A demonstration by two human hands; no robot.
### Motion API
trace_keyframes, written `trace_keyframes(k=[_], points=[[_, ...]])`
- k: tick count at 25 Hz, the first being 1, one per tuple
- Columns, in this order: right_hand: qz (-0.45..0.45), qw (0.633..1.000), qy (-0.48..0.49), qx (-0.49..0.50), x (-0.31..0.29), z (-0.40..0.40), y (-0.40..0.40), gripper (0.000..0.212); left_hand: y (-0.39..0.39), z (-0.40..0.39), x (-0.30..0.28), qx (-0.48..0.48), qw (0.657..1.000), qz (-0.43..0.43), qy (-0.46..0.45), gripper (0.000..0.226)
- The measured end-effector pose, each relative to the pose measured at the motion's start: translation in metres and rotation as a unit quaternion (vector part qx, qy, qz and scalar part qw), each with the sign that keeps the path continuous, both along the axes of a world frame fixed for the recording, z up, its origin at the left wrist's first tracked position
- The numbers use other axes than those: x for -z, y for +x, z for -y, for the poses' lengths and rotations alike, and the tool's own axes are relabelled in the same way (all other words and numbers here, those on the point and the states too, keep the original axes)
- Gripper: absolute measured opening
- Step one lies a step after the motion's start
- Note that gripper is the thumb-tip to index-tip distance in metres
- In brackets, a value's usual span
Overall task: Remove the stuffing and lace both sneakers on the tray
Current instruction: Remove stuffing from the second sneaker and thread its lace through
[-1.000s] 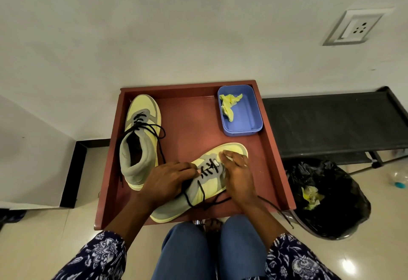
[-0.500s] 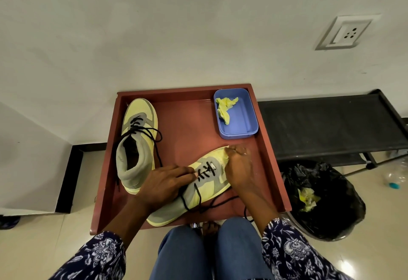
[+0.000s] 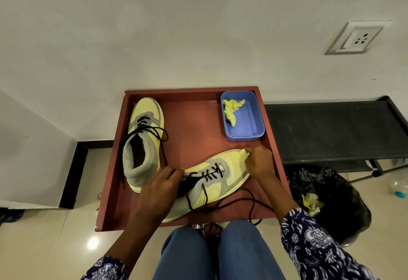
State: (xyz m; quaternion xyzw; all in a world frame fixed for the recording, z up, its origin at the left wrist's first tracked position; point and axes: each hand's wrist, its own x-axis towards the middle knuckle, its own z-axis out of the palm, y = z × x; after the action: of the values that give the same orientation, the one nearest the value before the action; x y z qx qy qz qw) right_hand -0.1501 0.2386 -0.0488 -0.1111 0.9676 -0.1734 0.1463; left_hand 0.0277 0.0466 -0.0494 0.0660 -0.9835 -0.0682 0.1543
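Sitting close to the tray (image 3: 114, 169), the person works on the near sneaker (image 3: 212, 189), which lies across the tray's near edge. Their left hand (image 3: 161, 191) grips its collar by the black lace (image 3: 234, 204); the right hand (image 3: 258, 162) pinches its toe near the right edge. Along the left edge stands the other sneaker (image 3: 143, 145), laced. A blue box (image 3: 249, 129) in the far right corner holds crumpled yellow stuffing (image 3: 230, 112).
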Motion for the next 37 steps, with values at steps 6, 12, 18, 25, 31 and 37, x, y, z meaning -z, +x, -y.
trace_keyframes(k=[6, 12, 18, 25, 31, 37], points=[[0.021, 0.996, 0.039, -0.077, -0.007, 0.023, -0.006, 0.024, -0.003, -0.004, 0.003, -0.017, 0.999, -0.037, -0.004, 0.03], [0.093, 0.968, 0.047, -0.228, -0.011, 0.059, 0.002, 0.035, -0.003, -0.005, 0.008, -0.033, 0.998, -0.055, -0.023, 0.027], [0.169, 0.93, 0.02, -0.327, -0.027, 0.079, 0.006, 0.037, -0.003, -0.005, 0.012, -0.043, 0.997, -0.05, -0.041, 0.024], [0.1, 0.95, 0.081, -0.286, -0.034, 0.031, -0.036, 0.028, -0.003, -0.005, 0.014, -0.041, 0.996, -0.061, -0.046, 0.022], [0.073, 0.95, 0.108, -0.284, -0.025, 0.049, -0.031, 0.029, -0.003, -0.004, 0.015, -0.043, 0.996, -0.066, -0.043, 0.02], [0.152, 0.921, 0.063, -0.353, -0.027, 0.102, 0.004, 0.022, -0.002, -0.005, 0.015, -0.033, 0.997, -0.062, -0.035, 0.02]])
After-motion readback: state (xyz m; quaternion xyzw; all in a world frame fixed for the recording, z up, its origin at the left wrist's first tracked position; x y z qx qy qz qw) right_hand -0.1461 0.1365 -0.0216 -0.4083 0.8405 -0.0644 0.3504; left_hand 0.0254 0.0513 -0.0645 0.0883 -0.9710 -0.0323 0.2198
